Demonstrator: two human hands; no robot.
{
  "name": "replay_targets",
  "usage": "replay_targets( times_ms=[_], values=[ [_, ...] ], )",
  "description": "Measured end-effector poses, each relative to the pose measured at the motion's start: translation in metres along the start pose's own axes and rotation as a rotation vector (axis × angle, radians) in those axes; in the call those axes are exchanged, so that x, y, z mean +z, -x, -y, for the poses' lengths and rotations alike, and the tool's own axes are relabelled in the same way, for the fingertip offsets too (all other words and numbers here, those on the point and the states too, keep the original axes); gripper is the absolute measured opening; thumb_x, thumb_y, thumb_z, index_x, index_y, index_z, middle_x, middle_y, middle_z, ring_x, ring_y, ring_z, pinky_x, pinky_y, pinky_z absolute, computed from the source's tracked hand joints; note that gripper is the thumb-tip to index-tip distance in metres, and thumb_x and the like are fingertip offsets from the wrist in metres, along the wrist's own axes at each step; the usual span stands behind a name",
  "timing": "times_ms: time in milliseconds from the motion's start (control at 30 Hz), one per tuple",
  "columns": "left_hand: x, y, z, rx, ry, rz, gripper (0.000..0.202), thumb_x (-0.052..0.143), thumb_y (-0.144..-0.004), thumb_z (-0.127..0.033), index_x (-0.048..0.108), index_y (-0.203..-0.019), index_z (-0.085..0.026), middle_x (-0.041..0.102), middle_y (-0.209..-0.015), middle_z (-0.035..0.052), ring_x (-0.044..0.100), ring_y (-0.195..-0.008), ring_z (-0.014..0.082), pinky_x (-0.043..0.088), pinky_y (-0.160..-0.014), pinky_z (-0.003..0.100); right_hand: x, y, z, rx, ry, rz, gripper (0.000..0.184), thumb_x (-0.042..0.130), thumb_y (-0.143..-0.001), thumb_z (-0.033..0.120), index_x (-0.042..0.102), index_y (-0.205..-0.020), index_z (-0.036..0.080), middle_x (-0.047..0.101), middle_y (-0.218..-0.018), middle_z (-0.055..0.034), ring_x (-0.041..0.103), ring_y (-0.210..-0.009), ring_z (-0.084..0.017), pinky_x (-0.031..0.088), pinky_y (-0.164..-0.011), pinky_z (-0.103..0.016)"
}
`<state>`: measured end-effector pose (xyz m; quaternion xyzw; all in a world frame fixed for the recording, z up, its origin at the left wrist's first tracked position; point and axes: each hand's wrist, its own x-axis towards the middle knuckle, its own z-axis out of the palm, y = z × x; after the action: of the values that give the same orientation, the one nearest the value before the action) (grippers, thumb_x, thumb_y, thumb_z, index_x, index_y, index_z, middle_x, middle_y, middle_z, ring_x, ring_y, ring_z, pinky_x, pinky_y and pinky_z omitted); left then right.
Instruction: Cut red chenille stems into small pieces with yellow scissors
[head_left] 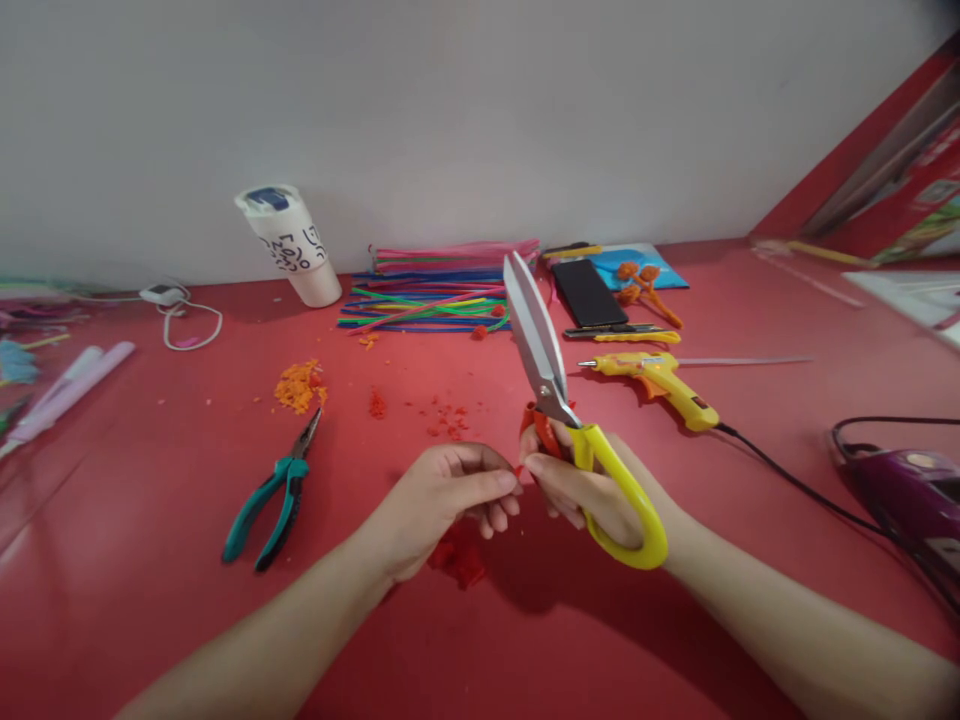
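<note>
My right hand (574, 488) is wrapped round a pair of scissors (628, 490) with yellow handles. The long silver blades lie together and point up, away from me. In the same hand, by the scissors' pivot, is a red strip of material (550, 436), partly hidden by the fingers. Thumb and finger of my left hand (450, 490) are pinched on a tiny red piece (519, 470) between the two hands. Below them on the red table lies a pile of red scraps (459, 562), partly covered by my left hand.
Teal pliers (279, 490) lie on the left near orange shreds (298, 386). Pipe cleaners (435, 295) and a white tumbler (294, 245) are at the back. Rightward are a phone (590, 293), a box cutter (626, 334), a yellow glue gun (660, 380) and a purple corded device (911, 490).
</note>
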<state>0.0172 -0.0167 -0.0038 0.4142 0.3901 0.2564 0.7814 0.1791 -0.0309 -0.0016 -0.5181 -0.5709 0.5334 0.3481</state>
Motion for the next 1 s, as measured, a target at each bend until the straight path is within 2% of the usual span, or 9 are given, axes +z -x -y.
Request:
replay_targets(
  times_ms=[100,200,367,533,667,767,900,1000],
  values=[
    [-0.002,-0.001,0.001,0.040,0.006,-0.018,0.010,0.059,-0.071,-0.022,0.059,-0.068,-0.013,0.060,-0.061,0.0008,0.051,-0.047,0.0050,0.039,-0.047,0.016,-0.002,-0.002,-0.004,-0.036,-0.061,-0.031,0.011,0.042,-0.076,0.031,0.045,-0.075,0.020,0.036,-0.038,0.0107,0.037,-0.032,-0.006,0.035,-0.037,-0.020],
    [-0.003,-0.002,0.003,0.059,0.004,-0.025,0.011,0.058,-0.072,-0.023,0.061,-0.070,-0.012,0.062,-0.064,0.0022,0.052,-0.049,0.0053,0.039,-0.047,0.016,-0.003,-0.003,-0.003,0.023,-0.035,-0.062,0.014,0.047,-0.073,0.032,0.047,-0.078,0.019,0.036,-0.038,0.0113,0.034,-0.030,-0.005,0.035,-0.035,-0.020],
    [0.000,-0.002,0.001,0.044,-0.039,-0.029,0.013,0.058,-0.071,-0.025,0.063,-0.071,-0.013,0.063,-0.065,0.0027,0.051,-0.048,0.0061,0.039,-0.046,0.017,0.000,0.000,-0.002,0.047,0.004,0.004,0.013,0.051,-0.072,0.031,0.047,-0.074,0.018,0.044,-0.047,0.0083,0.037,-0.034,-0.004,0.029,-0.032,-0.016],
    [0.005,-0.002,0.000,0.097,-0.165,-0.139,0.008,0.061,-0.066,-0.021,0.060,-0.068,-0.013,0.061,-0.062,0.0011,0.052,-0.050,0.0073,0.042,-0.049,0.019,0.002,0.002,-0.004,0.000,0.072,-0.024,0.010,0.049,-0.073,0.024,0.043,-0.066,0.019,0.040,-0.049,0.0086,0.037,-0.038,-0.003,0.030,-0.037,-0.016],
    [0.005,-0.002,0.002,0.125,-0.208,-0.172,0.005,0.060,-0.065,-0.017,0.058,-0.063,-0.013,0.056,-0.053,-0.0014,0.050,-0.045,0.0066,0.040,-0.045,0.018,0.000,0.002,0.001,-0.013,0.175,-0.025,0.016,0.052,-0.072,0.030,0.043,-0.065,0.019,0.037,-0.049,0.0081,0.036,-0.042,-0.005,0.030,-0.041,-0.019],
    [0.000,-0.003,0.001,0.194,-0.089,-0.225,0.006,0.062,-0.065,-0.019,0.060,-0.065,-0.013,0.058,-0.055,-0.0006,0.050,-0.046,0.0060,0.040,-0.045,0.017,-0.005,0.002,0.003,-0.050,0.330,-0.044,0.024,0.052,-0.071,0.040,0.042,-0.067,0.019,0.038,-0.052,0.0066,0.036,-0.046,-0.007,0.028,-0.043,-0.020],
    [-0.010,-0.004,-0.004,0.333,0.140,-0.370,0.008,0.066,-0.063,-0.016,0.061,-0.069,-0.014,0.062,-0.060,-0.0002,0.053,-0.050,0.0051,0.041,-0.048,0.014,-0.010,0.003,0.000,-0.074,0.676,-0.028,0.031,0.049,-0.071,0.051,0.040,-0.069,0.021,0.045,-0.057,0.0046,0.038,-0.048,-0.009,0.027,-0.044,-0.021],
    [-0.016,-0.005,-0.008,0.397,0.231,-0.424,0.005,0.065,-0.063,-0.013,0.061,-0.067,-0.014,0.063,-0.060,0.0000,0.053,-0.050,0.0047,0.041,-0.047,0.013,-0.008,0.003,-0.004,-0.087,0.902,-0.005,0.033,0.044,-0.073,0.054,0.040,-0.072,0.021,0.050,-0.057,0.0027,0.043,-0.047,-0.011,0.024,-0.045,-0.022]
  ],
)
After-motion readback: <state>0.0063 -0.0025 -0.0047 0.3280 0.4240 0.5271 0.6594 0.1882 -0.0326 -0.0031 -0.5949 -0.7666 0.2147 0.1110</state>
